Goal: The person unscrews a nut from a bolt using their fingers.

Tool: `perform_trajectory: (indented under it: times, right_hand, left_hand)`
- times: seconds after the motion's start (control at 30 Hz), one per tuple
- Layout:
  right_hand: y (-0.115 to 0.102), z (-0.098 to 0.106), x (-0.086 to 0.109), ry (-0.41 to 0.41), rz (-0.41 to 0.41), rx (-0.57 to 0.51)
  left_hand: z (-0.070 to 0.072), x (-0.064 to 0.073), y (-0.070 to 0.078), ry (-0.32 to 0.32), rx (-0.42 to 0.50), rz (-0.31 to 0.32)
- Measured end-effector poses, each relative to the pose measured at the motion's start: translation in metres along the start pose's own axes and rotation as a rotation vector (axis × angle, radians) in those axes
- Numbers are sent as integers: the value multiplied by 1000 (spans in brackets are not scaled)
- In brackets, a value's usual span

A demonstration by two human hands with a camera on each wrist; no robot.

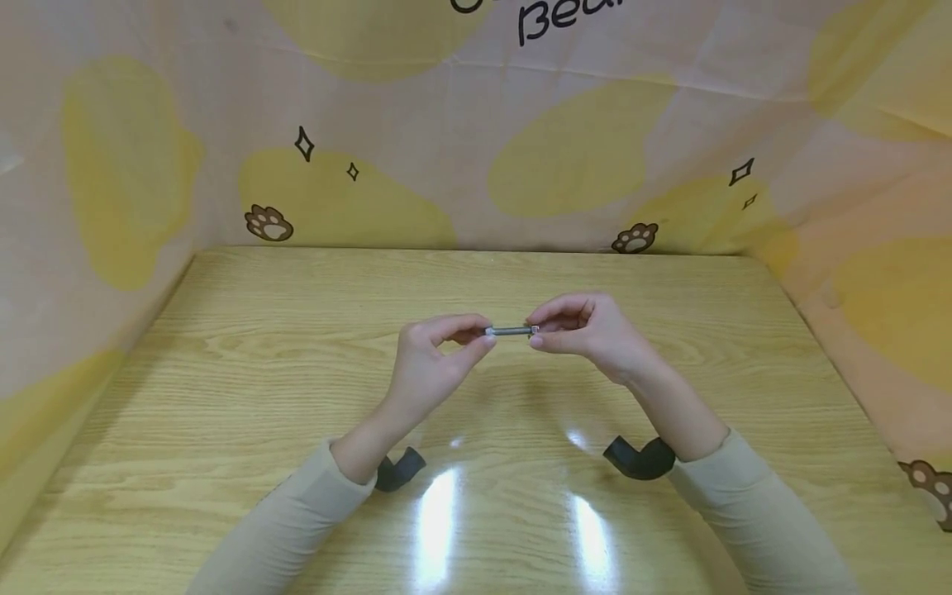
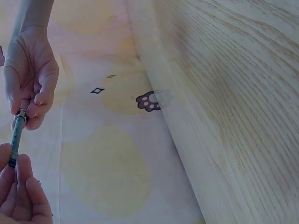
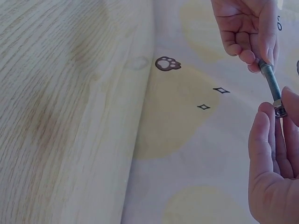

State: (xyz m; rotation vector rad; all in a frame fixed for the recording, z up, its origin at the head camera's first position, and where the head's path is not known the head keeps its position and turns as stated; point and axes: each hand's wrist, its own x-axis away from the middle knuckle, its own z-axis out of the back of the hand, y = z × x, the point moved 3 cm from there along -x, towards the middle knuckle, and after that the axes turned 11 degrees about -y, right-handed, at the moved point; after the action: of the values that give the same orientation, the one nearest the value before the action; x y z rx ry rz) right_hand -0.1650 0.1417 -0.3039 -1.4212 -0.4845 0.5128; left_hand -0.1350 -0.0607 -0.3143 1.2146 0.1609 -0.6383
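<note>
A threaded metal bolt (image 1: 511, 330) is held level in the air over the wooden table, between the two hands. My left hand (image 1: 431, 364) pinches one end between thumb and fingers, largely covering that end. At the other end, the thumb and fingertips of my right hand (image 1: 595, 335) pinch a nut (image 3: 279, 108) around the bolt. The bare thread (image 2: 16, 135) shows between the hands in the left wrist view. Fingers partly hide the nut, so I cannot tell how far along the thread it sits.
Below the hands spreads a wood-grain table (image 1: 297, 413), with bright light reflections near its front. A patterned cloth (image 1: 416, 165) hangs along the back and both sides. Black curved pieces (image 1: 640, 459) sit by each wrist.
</note>
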Motion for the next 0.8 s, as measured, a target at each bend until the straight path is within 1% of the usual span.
perform_trajectory:
  times: [0.2,0.47,0.53,0.7,0.8]
  right_hand:
    - [-1,0,0,-9,-3,-1]
    - [3,0,-4,-19,-87,-32]
    - [4,0,-5,-16,-96,-42]
    - [3,1,-7,-11,-67,-54]
    - [3,1,-7,-13,-50,-68]
  left_hand:
    - [1,0,-1,7,6,0]
    - [2,-1,-1,21,2,-4]
    - [2,-1,0,23,-1,-5]
    - [3,-2,0,28,-10,-15]
    - [3,-2,0,29,-15,-9]
